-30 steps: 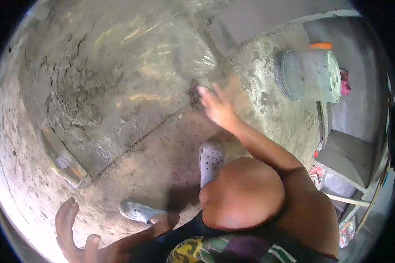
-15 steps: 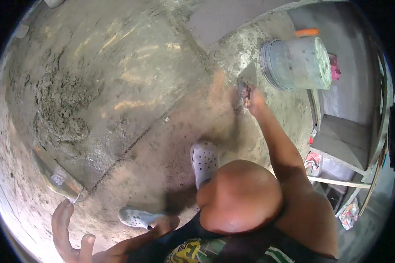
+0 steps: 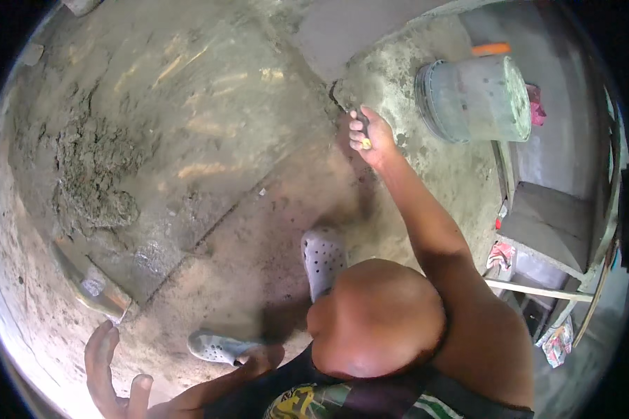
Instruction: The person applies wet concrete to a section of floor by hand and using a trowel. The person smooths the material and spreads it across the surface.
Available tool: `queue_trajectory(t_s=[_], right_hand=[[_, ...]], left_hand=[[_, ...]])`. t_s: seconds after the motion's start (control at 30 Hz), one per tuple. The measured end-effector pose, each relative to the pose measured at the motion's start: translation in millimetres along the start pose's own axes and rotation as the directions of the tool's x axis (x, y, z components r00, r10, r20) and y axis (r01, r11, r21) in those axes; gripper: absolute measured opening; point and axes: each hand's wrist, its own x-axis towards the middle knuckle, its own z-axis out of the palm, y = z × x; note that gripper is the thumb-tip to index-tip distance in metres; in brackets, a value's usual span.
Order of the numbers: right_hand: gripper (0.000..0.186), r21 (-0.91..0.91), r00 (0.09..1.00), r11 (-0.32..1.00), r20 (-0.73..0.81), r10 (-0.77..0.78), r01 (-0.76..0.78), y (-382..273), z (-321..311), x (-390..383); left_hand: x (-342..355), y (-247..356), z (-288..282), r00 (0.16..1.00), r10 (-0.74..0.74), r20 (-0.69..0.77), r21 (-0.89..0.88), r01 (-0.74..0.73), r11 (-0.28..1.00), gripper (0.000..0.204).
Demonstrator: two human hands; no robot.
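We find right hand [image 3: 372,138] wrapped around apparent trowel [image 3: 363,124], likely for firm control; tool sits left of bucket [image 3: 475,100], mostly hidden. Left hand [image 3: 107,392] spread wide, seemingly empty, perhaps for balance. We note wet cement [image 3: 98,174] heaped farther left.

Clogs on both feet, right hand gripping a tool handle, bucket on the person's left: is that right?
No: the head view shows the bucket on the person's right. The clogs and the right hand gripping a tool handle are correct.
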Motion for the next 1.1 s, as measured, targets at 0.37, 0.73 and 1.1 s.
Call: queue_trajectory(t_s=[0.37,0.73,1.1], right_hand=[[0.03,-0.456,0.997,0.887,-0.056,0.051,-0.071,46,51,-124],[0.046,-0.449,0.999,0.893,0.001,-0.037,0.034,41,39,-133],[0.046,0.096,0.837,0.859,-0.299,-0.457,0.503,-23,97,-55]], left_hand=[[-2,7,8,0.997,-0.019,-0.069,-0.029,0.017,0.999,0.072],[-6,26,3,0.988,0.007,-0.156,-0.052,-0.015,0.999,0.052],[8,33,0,0.995,0.028,-0.096,0.049,-0.023,0.999,0.051]])
